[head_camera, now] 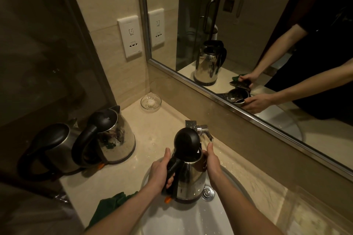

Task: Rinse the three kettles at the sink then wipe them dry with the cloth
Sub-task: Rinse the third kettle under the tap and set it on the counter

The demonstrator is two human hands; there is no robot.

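One kettle (191,179) above sink (191,219): left fingers (169,181) clamp handle (172,169), right fingers (210,150) clasp body.

Frame centre: held kettle (191,175) over the sink (191,219), left hand (160,170) at its handle, right hand (212,160) on its right flank. Tap (202,129) just behind. Left on worktop (156,126): outer kettle (57,150), inner kettle (114,139) beside it. Cloth (108,206) lower left of sink. Glass dish (151,102) in back corner, under wall socket (130,38). Mirror (248,25) upper right.
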